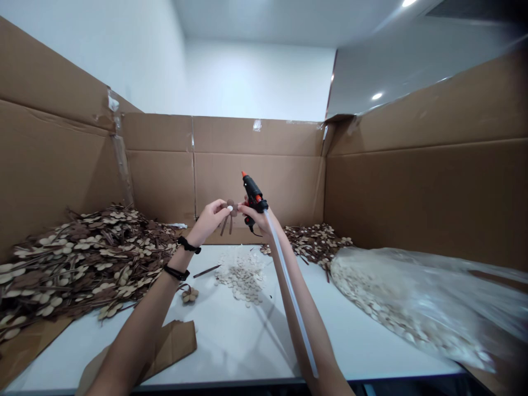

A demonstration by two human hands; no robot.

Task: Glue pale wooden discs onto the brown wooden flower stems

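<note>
A person works at a white table point(235, 352) with tall cardboard walls point(157, 179) around it. The left hand point(212, 218) has its thumb and fingers pinched on a brown flower point(234, 212). The flower is up in the air between the two hands, and thin brown strips point(224, 225) hang down from it. A small white dot point(230, 208) sits on its middle, by the left thumb.

The right hand point(258, 216) is curled around a black and orange glue gun point(253, 186), whose tip points to eleven o'clock. A long clear glue stick point(287, 280) comes out of its back and runs over the right arm. The right thumb seems to touch the flower too, but that spot is too small to be sure.

Counting from the held flower, a pile of white dots point(243, 278) is at six o'clock. A loose flower point(190, 295) and a dark stick point(207, 270) lie at seven. A big flower heap point(119, 258) is near eight. A smaller heap point(311, 241) and a clear plastic bag point(412, 291) are near four, the bag farther off.
</note>
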